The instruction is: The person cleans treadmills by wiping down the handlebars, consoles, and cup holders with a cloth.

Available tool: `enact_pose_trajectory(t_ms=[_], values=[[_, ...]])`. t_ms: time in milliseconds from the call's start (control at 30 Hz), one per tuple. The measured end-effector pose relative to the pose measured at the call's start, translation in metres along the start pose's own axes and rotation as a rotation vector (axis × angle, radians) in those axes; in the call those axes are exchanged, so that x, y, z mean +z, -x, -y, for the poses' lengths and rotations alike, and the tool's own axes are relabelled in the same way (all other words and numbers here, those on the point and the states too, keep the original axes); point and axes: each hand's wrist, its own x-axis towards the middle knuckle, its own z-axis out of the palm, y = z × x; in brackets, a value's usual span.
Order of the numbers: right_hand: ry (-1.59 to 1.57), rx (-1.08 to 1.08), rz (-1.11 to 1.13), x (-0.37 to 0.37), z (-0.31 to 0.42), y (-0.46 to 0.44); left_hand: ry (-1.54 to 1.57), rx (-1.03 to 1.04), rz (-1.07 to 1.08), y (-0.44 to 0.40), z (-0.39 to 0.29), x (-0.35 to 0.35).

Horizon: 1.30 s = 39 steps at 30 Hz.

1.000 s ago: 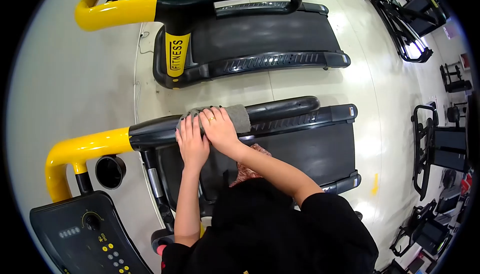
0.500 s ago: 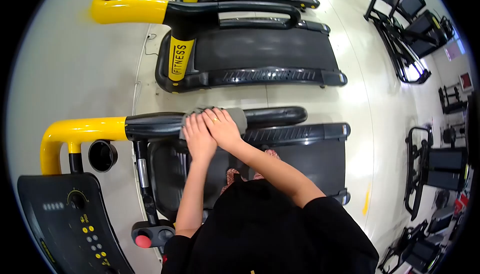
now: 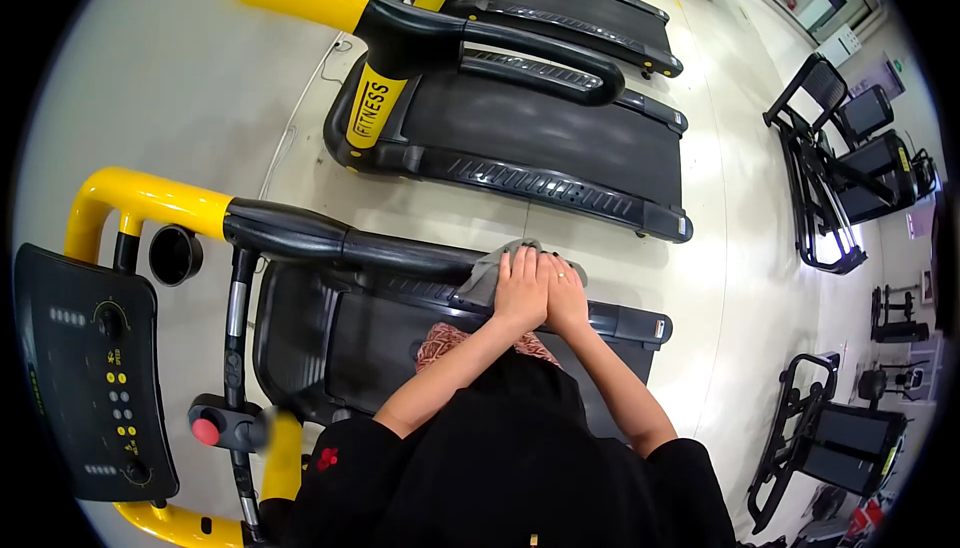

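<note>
A grey cloth (image 3: 487, 276) is draped over the far end of the black treadmill handrail (image 3: 410, 256). My left hand (image 3: 520, 293) presses on the cloth, its fingers bent over the rail. Close against it on the right, my right hand (image 3: 567, 298) also lies on the cloth, with a ring on one finger. The fingertips curl over the rail's far side, and the rail's end is hidden under cloth and hands. Below the rail is the treadmill's dark belt (image 3: 375, 343).
The treadmill's console (image 3: 85, 378), cup holder (image 3: 175, 255) and red button (image 3: 205, 432) are at the left. Another treadmill (image 3: 540, 138) stands beyond the rail, with one more behind it. Black gym machines (image 3: 850, 438) line the right side.
Both hands and the cloth have slid right along the handrail to its end. The hands now sit more side by side. The view has turned, tilting the treadmills.
</note>
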Motion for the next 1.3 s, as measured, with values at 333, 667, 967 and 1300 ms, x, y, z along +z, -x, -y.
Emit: enact_pose_trajectory(t_ms=[333,667,967,1300], values=[[-0.101,0.084,-0.016,-0.006,0.007,-0.005,0.12,0.248,0.063,-0.008,0.031,-0.02],[-0.032,0.08,0.092,-0.004,0.096,-0.054,0.119,0.265,0.101,0.012,0.133,-0.068],[-0.238,-0.217,0.021,0.047,0.282,-0.157,-0.086,-0.065,0.064,0.063,0.299,-0.206],[-0.542,-0.636,0.036,0.046,0.417,-0.253,-0.108,-0.535,-0.194,0.121,0.342,-0.303]])
